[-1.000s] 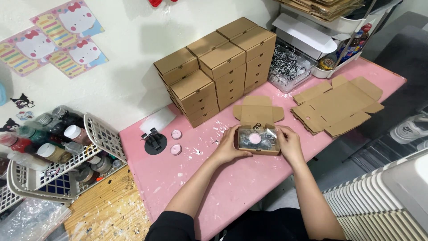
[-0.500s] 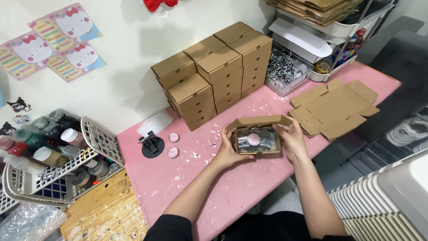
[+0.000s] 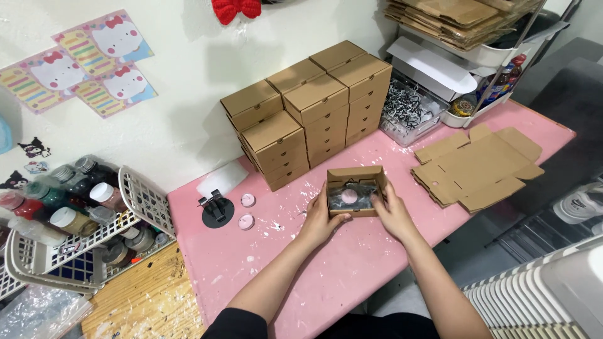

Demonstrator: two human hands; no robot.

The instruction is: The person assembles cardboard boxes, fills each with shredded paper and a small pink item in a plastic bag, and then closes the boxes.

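A small brown cardboard box sits in the middle of the pink counter, its lid up. Inside lies a round pink thing on dark crinkly paper, so it looks filled but not shut. The left hand and the right hand hold its sides, fingers curled around it. Closed boxes are stacked by the back edge. Flat cardboard sheets wait near the right edge.
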